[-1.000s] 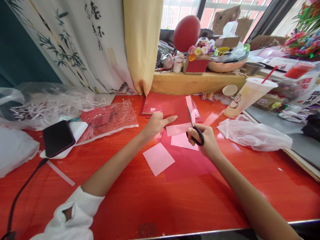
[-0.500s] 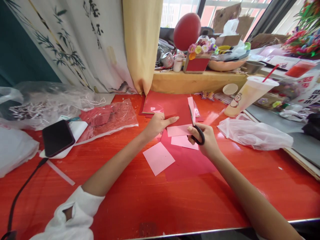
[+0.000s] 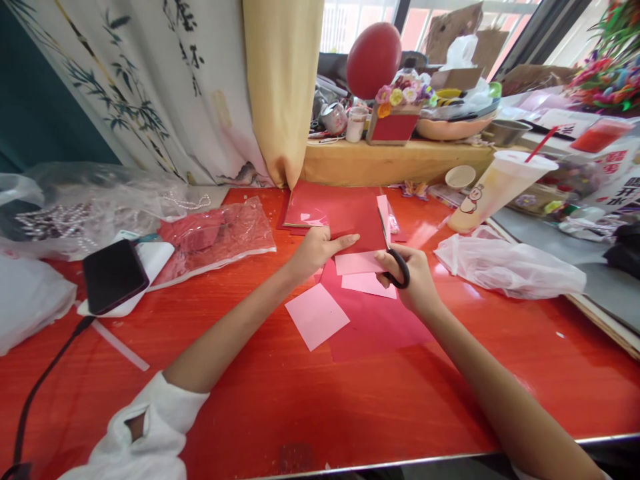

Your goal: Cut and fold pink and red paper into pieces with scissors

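My left hand (image 3: 320,253) is closed at the edge of a dark red sheet of paper (image 3: 357,230), its thumb laid straight across the top and its other fingers mostly hidden. My right hand (image 3: 413,277) grips black-handled scissors (image 3: 399,268), with the blades pointing away along the sheet's right edge. Beside the blades rises a narrow pink paper strip (image 3: 383,207). A pink paper piece (image 3: 357,263) lies between the hands, near my right fingertips; whether they touch it I cannot tell. Below are another pink piece (image 3: 367,285), a pink square (image 3: 317,317) and a deeper pink sheet (image 3: 385,333).
On the red table (image 3: 280,407) at left are a phone (image 3: 115,275), a clear bag with red contents (image 3: 225,230) and bags of beads. To the right stand a tilted drink cup (image 3: 483,193) and a crumpled plastic bag (image 3: 510,267). A cluttered ledge (image 3: 400,160) runs behind.
Both hands, the scissors and the papers keep nearly the same places. The scissors and pink strip have shifted very slightly to the right.
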The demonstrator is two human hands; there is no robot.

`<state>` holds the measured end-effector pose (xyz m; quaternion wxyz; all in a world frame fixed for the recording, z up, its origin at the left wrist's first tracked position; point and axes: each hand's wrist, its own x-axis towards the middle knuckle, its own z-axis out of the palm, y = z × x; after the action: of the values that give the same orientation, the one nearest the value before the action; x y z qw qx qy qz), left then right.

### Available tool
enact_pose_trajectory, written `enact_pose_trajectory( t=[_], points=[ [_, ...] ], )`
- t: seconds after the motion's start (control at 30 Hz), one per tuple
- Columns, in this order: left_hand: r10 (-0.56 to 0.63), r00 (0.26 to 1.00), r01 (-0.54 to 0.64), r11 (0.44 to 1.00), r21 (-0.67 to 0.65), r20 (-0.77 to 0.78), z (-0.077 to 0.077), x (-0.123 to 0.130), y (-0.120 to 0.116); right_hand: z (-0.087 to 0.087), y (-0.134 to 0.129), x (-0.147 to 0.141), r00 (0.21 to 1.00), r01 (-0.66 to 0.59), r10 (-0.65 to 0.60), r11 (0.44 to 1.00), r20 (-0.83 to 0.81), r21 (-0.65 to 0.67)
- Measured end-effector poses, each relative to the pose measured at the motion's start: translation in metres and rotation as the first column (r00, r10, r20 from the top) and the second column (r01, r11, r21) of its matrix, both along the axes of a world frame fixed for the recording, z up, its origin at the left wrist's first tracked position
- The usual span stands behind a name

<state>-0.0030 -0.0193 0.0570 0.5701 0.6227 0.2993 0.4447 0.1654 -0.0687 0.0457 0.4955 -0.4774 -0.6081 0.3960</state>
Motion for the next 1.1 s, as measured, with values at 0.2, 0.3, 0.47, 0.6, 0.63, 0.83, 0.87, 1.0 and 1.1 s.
enact_pose_trajectory(
  t=[0.2,0.3,0.47,0.6,0.63,0.83,0.87,1.0,1.1],
  points=[
    [-0.034,0.999,0.033,0.998,-0.061,-0.007,-0.001,0.001,-0.004,0.001,0.0,0.001,1.0,-0.005,0.004,0.999,0.028,0.037],
    [-0.038,0.999,0.038,0.997,-0.066,0.008,-0.001,0.001,-0.006,0.003,-0.001,0.001,0.998,0.009,-0.012,0.999,0.058,0.052],
    [-0.036,0.999,0.037,0.998,-0.057,0.021,0.001,0.002,-0.006,0.005,-0.002,0.0,0.998,0.011,-0.015,0.999,0.062,0.052],
    [-0.049,0.999,0.05,0.996,-0.07,0.012,-0.001,0.003,-0.007,0.002,0.0,0.001,0.999,0.032,-0.032,0.999,0.026,0.023],
    [-0.054,0.999,0.054,0.995,-0.079,0.005,-0.002,0.004,-0.007,0.002,0.001,0.001,0.999,0.038,-0.038,0.999,0.015,0.017],
    [-0.06,0.998,0.058,0.993,-0.104,-0.016,-0.008,0.006,-0.007,0.001,0.001,0.002,0.999,0.03,-0.03,0.999,0.009,0.024],
    [-0.062,0.998,0.061,0.992,-0.107,-0.006,-0.008,0.006,-0.007,0.002,0.0,0.002,0.999,0.036,-0.036,0.999,0.02,0.027],
    [-0.084,0.996,0.087,0.988,-0.124,0.03,-0.009,0.006,-0.004,0.004,-0.001,0.001,0.998,0.043,-0.044,0.999,0.033,0.031],
    [-0.087,0.996,0.086,0.987,-0.135,-0.001,-0.011,0.006,-0.004,0.004,0.0,0.001,0.998,0.057,-0.057,0.998,0.014,0.017]
  ],
)
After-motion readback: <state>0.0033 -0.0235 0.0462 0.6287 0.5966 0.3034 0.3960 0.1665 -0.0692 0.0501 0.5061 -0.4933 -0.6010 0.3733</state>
